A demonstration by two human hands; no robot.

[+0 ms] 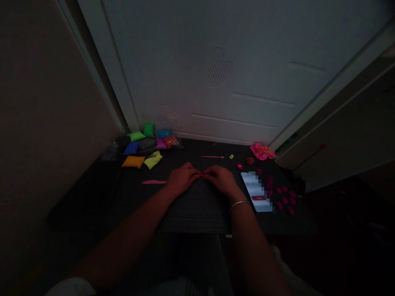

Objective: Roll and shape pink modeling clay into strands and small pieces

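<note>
Between the fingertips of both hands is a small red-pink piece of modelling clay [201, 175], held just above the dark table. My left hand [182, 179] pinches it from the left, and my right hand [220, 177], with a bracelet [239, 204] at the wrist, pinches it from the right. A pink plastic clay knife [153, 182] lies beside my left hand, its right end hidden behind it. Beyond the hands lie a thin pink stick tool [212, 156], a small yellow-green piece [231, 156] and a pink flower-like clay piece with a light centre [240, 166].
Several coloured clay packets, among them an orange one [133, 161] and a yellow one [153, 159], lie at the back left. A lit phone [256, 193] rests right of my right hand, with several pink clay pieces [284, 200] beyond it. A white panel [185, 74] stands behind the table.
</note>
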